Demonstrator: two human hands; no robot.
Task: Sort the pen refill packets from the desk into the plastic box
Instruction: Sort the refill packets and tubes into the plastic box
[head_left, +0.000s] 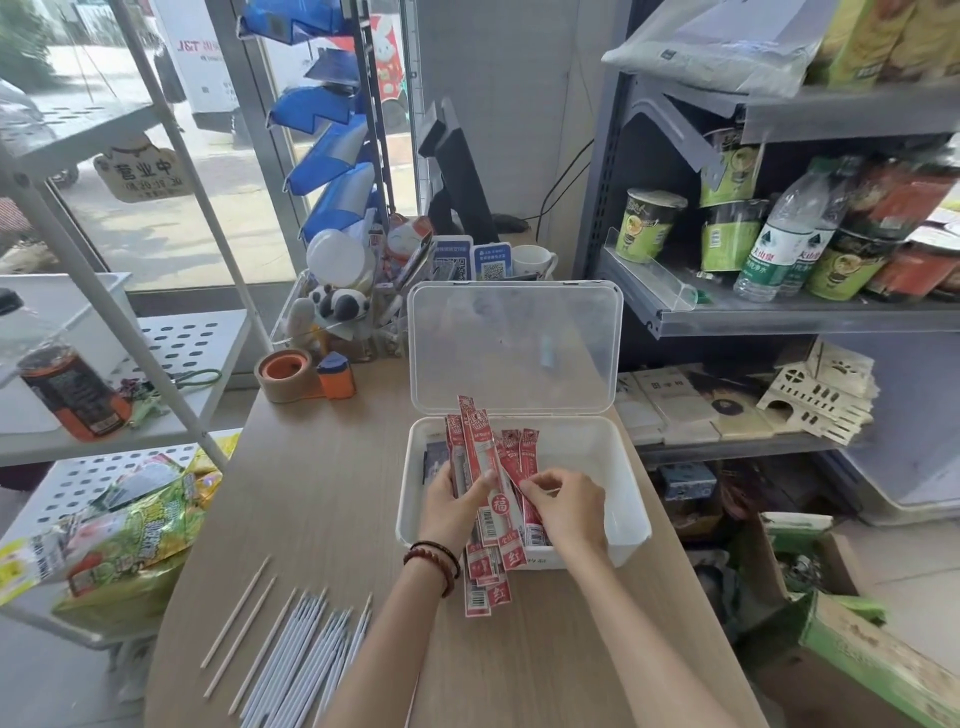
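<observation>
Fingers (485, 480) of our left hand (449, 501) curl round a bundle of red refill packets (475, 447) leaning over the near rim of the plastic box (631, 499); our right hand (566, 506) pinches one, likely to tuck it inside.

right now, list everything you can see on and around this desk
red-and-white pen refill packets: a bundle, red, held over the box, lower ends past its front rim
translucent plastic box: one, clear white, lid open, desk middle
loose thin white refills: many, white, desk near left
thin wooden sticks: a few, beige, left of the refills
tape dispenser: one, orange with brown roll, desk far left
white ceramic mug: one, white, behind the box lid
green cup noodle tubs: several, green, right shelf
clear water bottles: two, clear, right shelf
left hand: grips the bundle
right hand: pinches one packet
</observation>
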